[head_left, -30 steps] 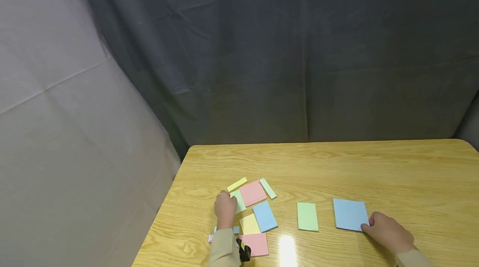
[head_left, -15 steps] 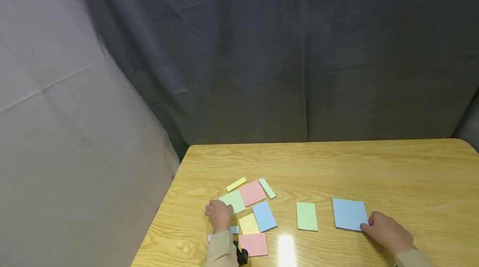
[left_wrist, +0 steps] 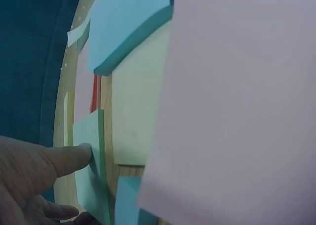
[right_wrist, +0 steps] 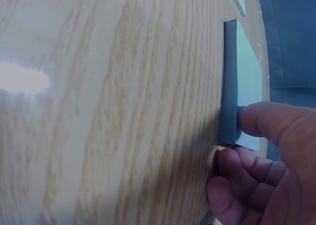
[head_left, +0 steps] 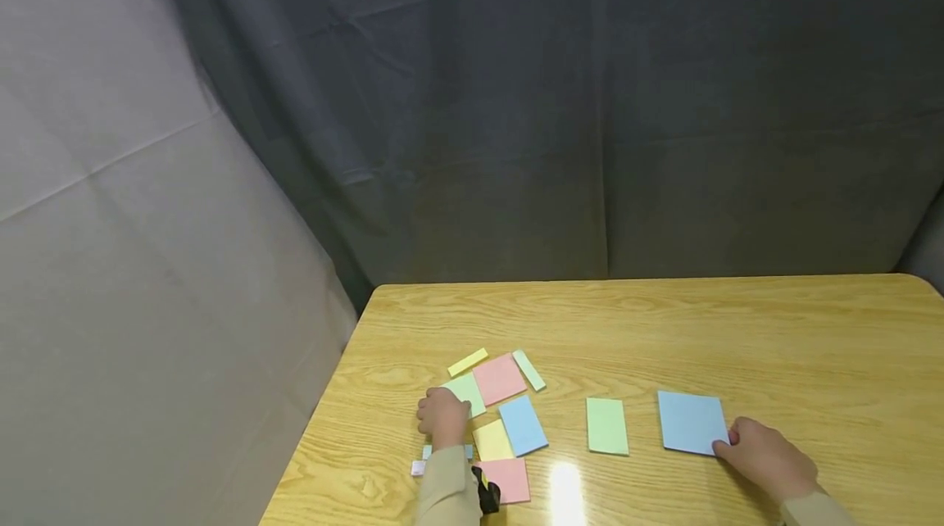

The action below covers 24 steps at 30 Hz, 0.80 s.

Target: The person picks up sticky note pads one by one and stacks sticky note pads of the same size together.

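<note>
My left hand [head_left: 445, 418] is over the near-left corner of a light green sticky note pad [head_left: 468, 392]. In the left wrist view its thumb lies on the face of that pad, with fingers curled at its edge. On the right, my right hand [head_left: 767, 456] grips the near corner of a large blue sticky note pad [head_left: 692, 421]. The right wrist view shows the thumb on top of the pad and the other fingers curled beside and below its corner. A green rectangular pad [head_left: 607, 426] lies between the hands.
Around the left hand lie a pink pad [head_left: 500, 378], a yellow strip [head_left: 468, 362], a pale green strip [head_left: 528, 370], a smaller blue pad [head_left: 524, 425], a yellow pad [head_left: 492, 440] and a nearer pink pad [head_left: 512, 478]. Small blocks [head_left: 418, 468] sit partly behind the left sleeve. Curtains border the wooden table [head_left: 664, 321].
My left hand shifted left off the green pad's face, then slightly back right over its corner. My right hand stays on the large blue pad, which has not moved.
</note>
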Available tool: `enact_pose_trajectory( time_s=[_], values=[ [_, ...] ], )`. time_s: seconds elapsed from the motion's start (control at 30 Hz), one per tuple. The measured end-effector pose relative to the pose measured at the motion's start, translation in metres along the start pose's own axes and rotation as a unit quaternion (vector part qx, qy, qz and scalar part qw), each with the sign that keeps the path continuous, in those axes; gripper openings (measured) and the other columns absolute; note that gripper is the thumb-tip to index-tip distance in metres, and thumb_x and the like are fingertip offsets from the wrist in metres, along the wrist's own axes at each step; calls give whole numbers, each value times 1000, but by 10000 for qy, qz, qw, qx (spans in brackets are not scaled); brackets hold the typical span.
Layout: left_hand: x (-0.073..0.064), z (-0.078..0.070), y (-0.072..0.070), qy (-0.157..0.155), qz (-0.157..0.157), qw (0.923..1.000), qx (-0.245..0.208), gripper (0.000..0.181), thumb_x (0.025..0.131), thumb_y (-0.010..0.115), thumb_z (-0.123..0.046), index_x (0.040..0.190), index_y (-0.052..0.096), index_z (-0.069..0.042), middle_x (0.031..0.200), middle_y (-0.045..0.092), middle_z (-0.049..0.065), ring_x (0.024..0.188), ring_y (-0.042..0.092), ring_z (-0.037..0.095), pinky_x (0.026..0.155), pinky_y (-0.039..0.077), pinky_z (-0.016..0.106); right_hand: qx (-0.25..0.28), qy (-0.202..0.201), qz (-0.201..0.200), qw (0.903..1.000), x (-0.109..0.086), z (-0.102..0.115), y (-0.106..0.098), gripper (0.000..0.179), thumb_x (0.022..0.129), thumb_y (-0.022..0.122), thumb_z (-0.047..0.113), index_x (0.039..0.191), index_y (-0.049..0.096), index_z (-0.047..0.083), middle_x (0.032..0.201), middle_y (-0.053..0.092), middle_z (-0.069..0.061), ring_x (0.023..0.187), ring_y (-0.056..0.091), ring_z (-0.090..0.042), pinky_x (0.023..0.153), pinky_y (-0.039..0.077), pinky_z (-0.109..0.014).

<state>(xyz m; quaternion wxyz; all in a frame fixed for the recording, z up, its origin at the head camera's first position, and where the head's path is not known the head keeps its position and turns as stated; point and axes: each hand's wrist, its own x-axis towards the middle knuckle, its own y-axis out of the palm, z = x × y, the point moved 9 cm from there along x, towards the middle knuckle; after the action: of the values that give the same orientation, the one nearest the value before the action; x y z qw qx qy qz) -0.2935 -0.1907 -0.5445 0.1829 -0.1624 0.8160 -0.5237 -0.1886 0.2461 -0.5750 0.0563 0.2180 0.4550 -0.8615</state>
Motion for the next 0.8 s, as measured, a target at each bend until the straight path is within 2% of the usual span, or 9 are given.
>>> enact_pose_trajectory(
  time_s=[0.2,0.43,0.67,0.8],
  values=[
    [0,1,0,-96,-117,9998,-124,68,71,75,-27,106,39,19,85,46,30,77,51,40,63,45,49,-26,-11,32,10000,3,-3,2,32,82,58,34,77,46,5,67,43,-4,64,44,-21,58,33,-39],
    [-3,5,-4,-132,-144,9982,-567,91,68,77,-26,126,25,20,92,45,36,79,52,44,61,45,50,8,-84,14,10000,2,-2,1,30,82,57,33,76,47,5,66,43,-3,63,44,-19,57,33,-38],
    [-5,5,-7,81,-94,9913,-1312,62,67,77,-20,103,42,16,83,50,25,79,49,45,61,44,51,2,-79,-20,10000,3,-2,-1,31,82,57,34,77,47,5,66,43,-4,64,44,-20,58,33,-38],
    [-2,9,-6,245,28,9868,-1603,47,69,74,-15,94,48,16,81,53,22,77,51,43,66,44,50,32,-107,-19,9999,3,-3,1,32,82,57,35,77,47,5,67,44,-3,64,44,-20,58,33,-38]
  ],
)
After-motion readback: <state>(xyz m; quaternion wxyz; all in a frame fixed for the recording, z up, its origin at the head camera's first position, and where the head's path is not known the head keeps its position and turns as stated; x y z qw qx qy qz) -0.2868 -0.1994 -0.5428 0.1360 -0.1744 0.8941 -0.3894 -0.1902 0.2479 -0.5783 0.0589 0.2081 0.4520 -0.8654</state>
